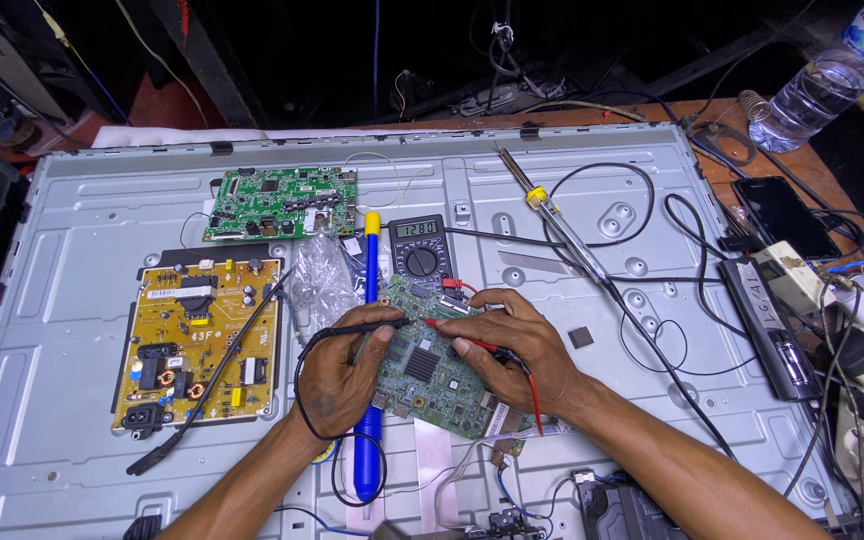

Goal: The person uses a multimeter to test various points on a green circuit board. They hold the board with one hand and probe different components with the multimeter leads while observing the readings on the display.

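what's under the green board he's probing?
Under the green circuit board: grey metal panel, part of the blue-and-yellow pen-shaped tool. Anything else beneath is covered.

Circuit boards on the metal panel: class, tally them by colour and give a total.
Green circuit boards: 2, one at the top, one under both hands
Yellow circuit board: 1
Total: 3

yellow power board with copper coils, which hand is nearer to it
Left. The left hand lies just right of the yellow power board; the right hand sits farther right, across the green circuit board.
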